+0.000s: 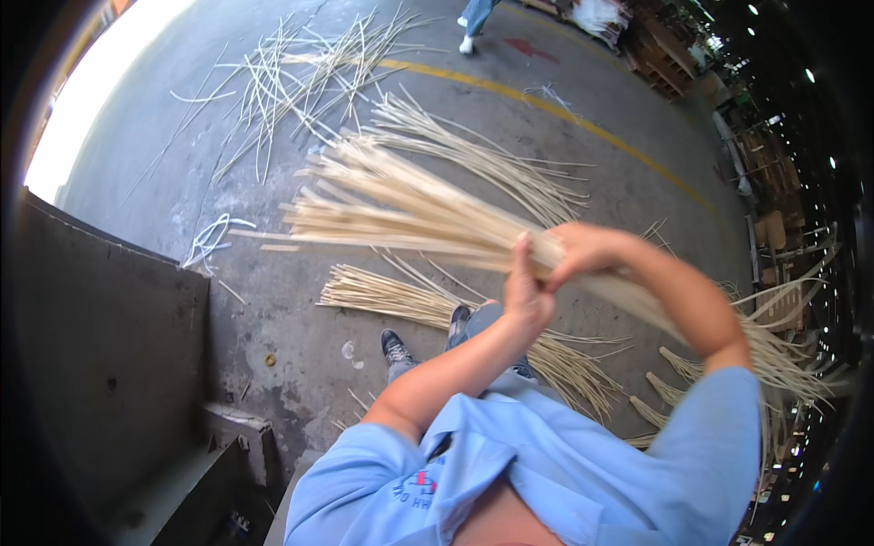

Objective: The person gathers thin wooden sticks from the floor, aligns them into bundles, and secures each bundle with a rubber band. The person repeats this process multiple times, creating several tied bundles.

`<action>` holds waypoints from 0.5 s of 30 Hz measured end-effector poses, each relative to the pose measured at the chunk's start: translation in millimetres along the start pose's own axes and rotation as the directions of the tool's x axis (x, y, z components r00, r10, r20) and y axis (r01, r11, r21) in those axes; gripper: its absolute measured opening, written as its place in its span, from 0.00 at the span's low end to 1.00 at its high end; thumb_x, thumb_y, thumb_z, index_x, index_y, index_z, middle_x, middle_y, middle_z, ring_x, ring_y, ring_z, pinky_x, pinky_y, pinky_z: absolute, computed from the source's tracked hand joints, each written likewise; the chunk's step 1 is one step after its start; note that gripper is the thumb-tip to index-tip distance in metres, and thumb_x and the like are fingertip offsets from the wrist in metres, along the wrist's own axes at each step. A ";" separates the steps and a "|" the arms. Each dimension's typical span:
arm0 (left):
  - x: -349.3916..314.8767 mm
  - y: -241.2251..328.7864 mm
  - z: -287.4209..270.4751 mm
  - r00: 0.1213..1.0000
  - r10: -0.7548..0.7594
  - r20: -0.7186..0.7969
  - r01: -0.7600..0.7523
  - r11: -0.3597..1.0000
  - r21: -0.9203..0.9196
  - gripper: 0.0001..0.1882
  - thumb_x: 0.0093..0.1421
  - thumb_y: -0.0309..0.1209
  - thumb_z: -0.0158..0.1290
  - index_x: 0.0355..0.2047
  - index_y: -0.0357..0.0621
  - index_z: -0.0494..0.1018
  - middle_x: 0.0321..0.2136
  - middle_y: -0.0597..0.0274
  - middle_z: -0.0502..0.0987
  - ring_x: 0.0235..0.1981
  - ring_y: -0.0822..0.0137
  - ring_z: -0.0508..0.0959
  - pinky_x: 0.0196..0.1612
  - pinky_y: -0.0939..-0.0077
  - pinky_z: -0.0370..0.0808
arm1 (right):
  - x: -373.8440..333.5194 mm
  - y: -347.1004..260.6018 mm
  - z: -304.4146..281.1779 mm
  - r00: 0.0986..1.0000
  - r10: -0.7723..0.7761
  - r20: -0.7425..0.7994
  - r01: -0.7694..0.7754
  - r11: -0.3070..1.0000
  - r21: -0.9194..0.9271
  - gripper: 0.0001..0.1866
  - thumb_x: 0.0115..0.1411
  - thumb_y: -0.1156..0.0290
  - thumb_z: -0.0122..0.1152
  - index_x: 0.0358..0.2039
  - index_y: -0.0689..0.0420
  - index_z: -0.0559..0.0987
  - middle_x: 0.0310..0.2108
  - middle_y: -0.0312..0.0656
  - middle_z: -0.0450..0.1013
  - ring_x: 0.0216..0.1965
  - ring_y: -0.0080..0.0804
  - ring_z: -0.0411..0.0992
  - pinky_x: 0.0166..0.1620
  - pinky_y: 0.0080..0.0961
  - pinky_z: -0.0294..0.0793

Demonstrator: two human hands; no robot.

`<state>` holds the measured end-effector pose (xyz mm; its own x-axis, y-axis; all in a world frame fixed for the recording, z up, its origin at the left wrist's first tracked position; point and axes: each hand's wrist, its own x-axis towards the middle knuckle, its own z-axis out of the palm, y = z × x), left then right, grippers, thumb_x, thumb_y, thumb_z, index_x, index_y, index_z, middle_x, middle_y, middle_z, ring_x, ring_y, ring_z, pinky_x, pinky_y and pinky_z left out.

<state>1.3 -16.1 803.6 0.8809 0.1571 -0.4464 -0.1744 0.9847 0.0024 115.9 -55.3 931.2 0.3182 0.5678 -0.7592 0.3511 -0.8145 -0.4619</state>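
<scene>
Below the bare left grip [528, 293] and right grip [581, 248] is a light-blue, short-sleeved shirt [546, 437] with an open collar [481, 487] and dark-blue and red chest embroidery [424, 482]. Left of the grips, blue trousers [482, 320] meet dark, white-trimmed sneakers [394, 347].

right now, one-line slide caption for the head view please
Left hand and right hand grip a long bundle of pale strips above a grey floor strewn with more strips.

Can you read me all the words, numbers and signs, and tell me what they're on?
Shirt: dark blue letters around a red logo; I don't copy lettering out.
Floor: a red sign, perhaps an arrow; too blurred to be sure.
Bundle: no writing shows.
</scene>
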 end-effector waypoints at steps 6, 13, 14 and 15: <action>-7.7 4.9 -102.9 0.948 0.090 -0.305 -0.019 0.974 0.227 0.43 0.61 0.54 0.64 0.67 0.42 0.62 0.60 0.53 0.70 0.61 0.55 0.72 0.60 0.55 0.74 | 102.3 100.5 110.1 0.939 -0.311 0.147 0.239 0.897 0.372 0.28 0.45 0.72 0.77 0.49 0.60 0.79 0.42 0.43 0.82 0.43 0.30 0.80 0.48 0.31 0.80; -16.0 -2.8 -112.7 0.867 0.456 -0.202 -0.282 0.783 0.555 0.36 0.61 0.45 0.67 0.61 0.38 0.68 0.53 0.54 0.76 0.53 0.58 0.79 0.52 0.63 0.81 | 143.6 126.0 140.7 0.831 -0.557 0.012 0.523 0.787 0.328 0.29 0.41 0.70 0.81 0.46 0.60 0.82 0.41 0.43 0.83 0.44 0.31 0.80 0.52 0.31 0.77; -19.4 -2.9 -113.9 0.870 0.446 -0.211 -0.272 0.791 0.549 0.35 0.60 0.44 0.68 0.60 0.38 0.68 0.52 0.56 0.76 0.52 0.59 0.80 0.51 0.64 0.81 | 147.4 127.5 147.5 0.827 -0.561 0.032 0.498 0.758 0.421 0.29 0.40 0.69 0.81 0.46 0.59 0.83 0.41 0.41 0.84 0.44 0.31 0.80 0.51 0.31 0.77; -20.2 -3.5 -110.5 0.850 0.474 -0.231 -0.290 0.786 0.546 0.35 0.61 0.46 0.67 0.61 0.39 0.68 0.51 0.56 0.77 0.50 0.59 0.81 0.50 0.66 0.82 | 151.5 127.2 152.1 0.790 -0.613 -0.019 0.574 0.727 0.377 0.30 0.39 0.68 0.81 0.46 0.58 0.83 0.42 0.41 0.84 0.44 0.31 0.80 0.51 0.31 0.78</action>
<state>-64.5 -31.1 713.7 0.5645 0.5826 -0.5848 -0.1523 0.7698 0.6199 74.8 -91.1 687.8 0.0522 0.9501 -0.3076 0.1054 -0.3116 -0.9444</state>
